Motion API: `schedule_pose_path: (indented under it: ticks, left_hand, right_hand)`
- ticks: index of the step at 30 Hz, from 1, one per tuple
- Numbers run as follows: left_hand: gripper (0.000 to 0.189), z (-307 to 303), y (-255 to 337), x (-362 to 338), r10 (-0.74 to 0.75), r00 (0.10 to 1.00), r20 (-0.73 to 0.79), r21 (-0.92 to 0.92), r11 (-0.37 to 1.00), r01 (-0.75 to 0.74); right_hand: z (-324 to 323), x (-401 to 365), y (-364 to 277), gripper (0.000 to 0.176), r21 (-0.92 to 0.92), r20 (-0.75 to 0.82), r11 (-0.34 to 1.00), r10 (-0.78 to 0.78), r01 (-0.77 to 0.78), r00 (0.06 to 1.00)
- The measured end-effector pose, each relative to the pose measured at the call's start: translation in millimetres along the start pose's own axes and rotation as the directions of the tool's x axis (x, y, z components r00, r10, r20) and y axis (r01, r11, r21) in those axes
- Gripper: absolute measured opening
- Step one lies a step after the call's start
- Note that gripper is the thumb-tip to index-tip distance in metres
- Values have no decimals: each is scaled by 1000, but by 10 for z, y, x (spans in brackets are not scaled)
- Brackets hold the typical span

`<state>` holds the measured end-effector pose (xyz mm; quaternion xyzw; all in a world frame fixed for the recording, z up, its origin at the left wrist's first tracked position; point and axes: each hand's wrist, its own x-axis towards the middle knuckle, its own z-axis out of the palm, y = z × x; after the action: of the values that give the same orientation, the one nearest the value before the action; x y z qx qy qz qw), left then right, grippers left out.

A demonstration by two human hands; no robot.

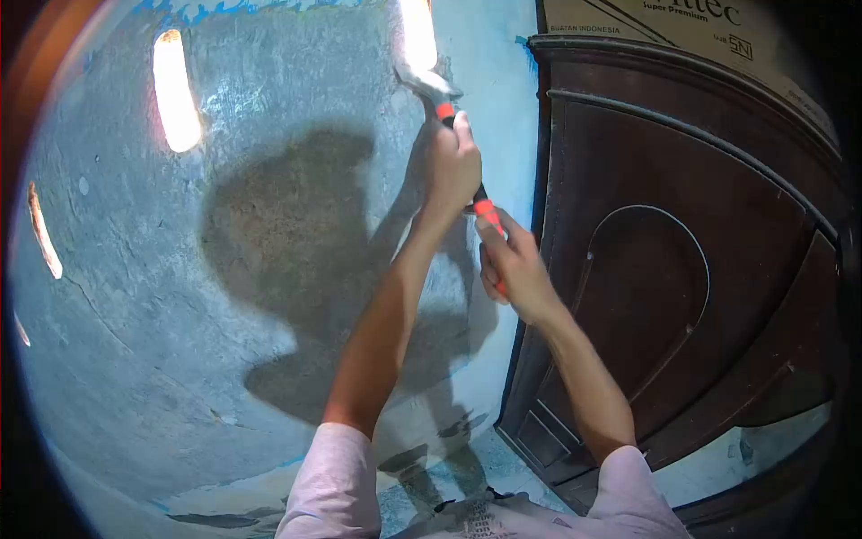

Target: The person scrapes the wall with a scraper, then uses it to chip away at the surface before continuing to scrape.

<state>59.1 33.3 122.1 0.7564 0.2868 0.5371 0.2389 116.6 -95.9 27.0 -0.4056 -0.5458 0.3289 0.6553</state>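
Observation:
A long-handled scraper (483, 207) with a black and orange handle is held up in front of the blue-grey wall (296, 99). Its pale metal head (431, 83) lies at the wall, by the lower end of a bright patch of light. High on the handle, just below the head, my left hand (456, 162) is closed with the thumb pointing up along it. Lower down, my right hand (512, 265) wraps round the orange end of the handle. The wall around the head is rough and patchy, with a smoother light-blue strip to its right.
A dark brown panelled wooden door (655, 207) stands on the right, close to my right arm. Above it is a printed cardboard sheet (628, 25). My shadow falls across the wall's middle. Dark scraps (404, 458) lie low, near the foot of the wall.

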Motion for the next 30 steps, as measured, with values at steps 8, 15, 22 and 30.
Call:
schedule_pose_path:
  ticks: [8,15,22,30]
  left_hand:
    - [44,138,61,373,19,988,-154,-226,972,-54]
    - [48,112,-40,56,-36,996,-84,-154,988,23]
    - [44,39,67,244,11,992,-128,-176,984,-34]
    - [32,258,-1210,-1597,-233,966,116,-401,879,260]
  right_hand:
    - [-85,98,-466,47,-19,32,999,33,-33,999]
    - [-116,-20,-131,48,-32,68,999,-1,4,998]
    - [-109,87,-437,49,-57,46,998,6,-4,999]
    - [73,-1023,1537,32,189,116,961,181,-201,977]
